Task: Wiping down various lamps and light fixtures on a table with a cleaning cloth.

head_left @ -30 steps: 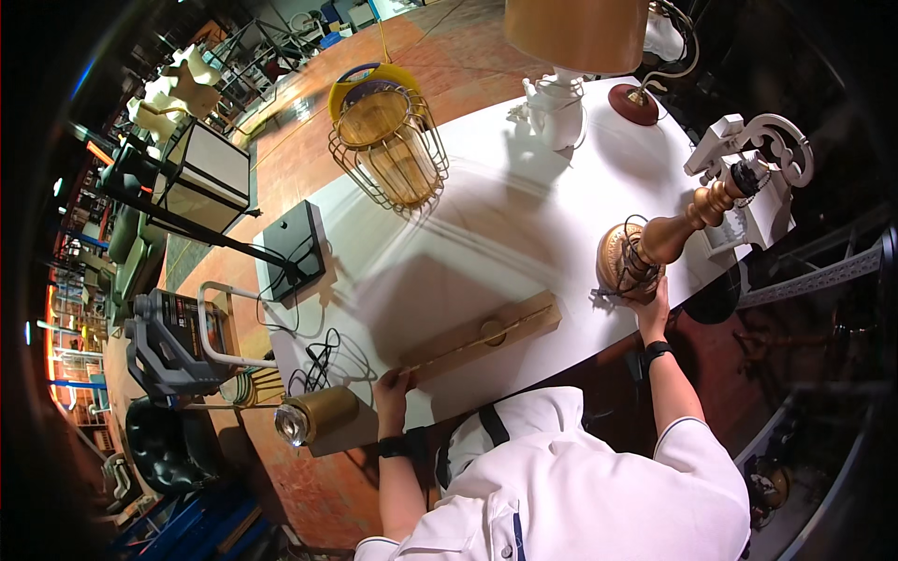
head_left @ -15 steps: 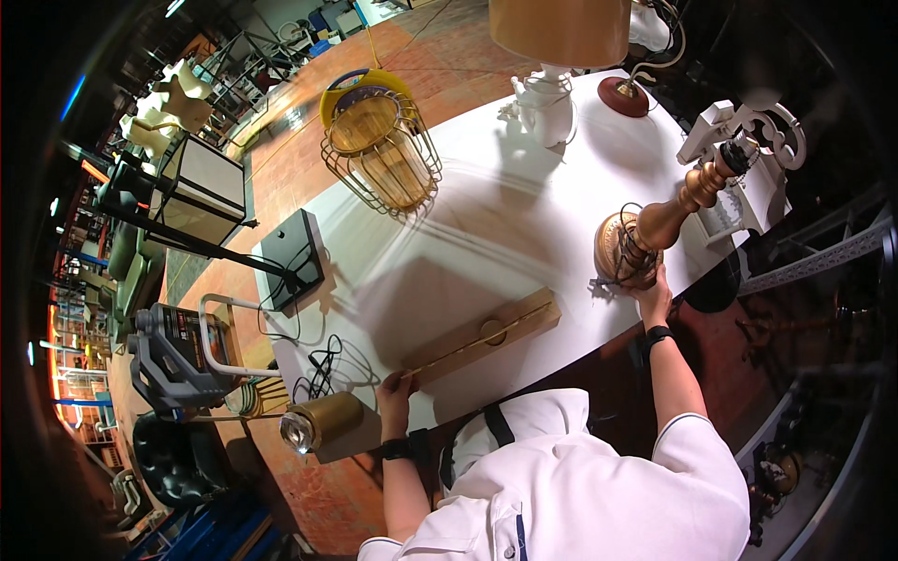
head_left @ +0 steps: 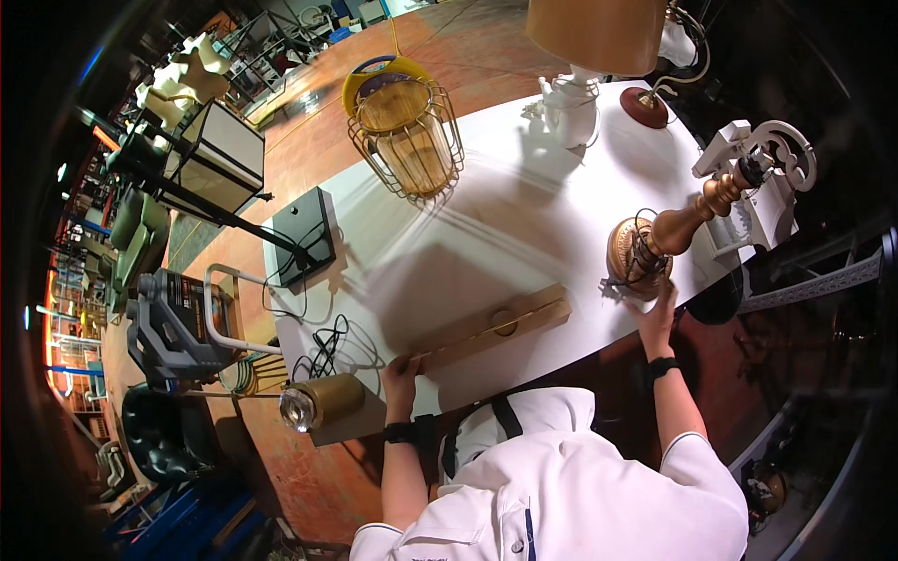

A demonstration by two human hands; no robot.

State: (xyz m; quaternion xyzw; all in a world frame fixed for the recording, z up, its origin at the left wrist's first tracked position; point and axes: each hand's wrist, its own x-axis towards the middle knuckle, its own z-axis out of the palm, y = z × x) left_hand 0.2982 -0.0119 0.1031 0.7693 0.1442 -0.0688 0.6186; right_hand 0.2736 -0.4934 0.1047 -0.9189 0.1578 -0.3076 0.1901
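Note:
At the near edge of the white table, my left hand pinches the left end of a long, narrow wooden piece. A thin pale strip runs along that piece, and a small round disc is at its middle. To the right, my right hand is beside the round base of a bronze-coloured turned lamp stand, thumb spread and fingers close to the base. Whether the fingertips touch it I cannot tell. Dark cord is coiled around the base, and the stand has no shade.
A wire-cage lantern, a white figurine lamp with a tan shade and a red-based lamp stand farther back. At left are a black-based floor lamp, loose black cable and a gold cylinder. White scrolled pieces lie right.
The whole view has shifted slightly, moving the table things to the right. My right thumb has spread away from the lamp base. My left hand stays at the wooden piece's end.

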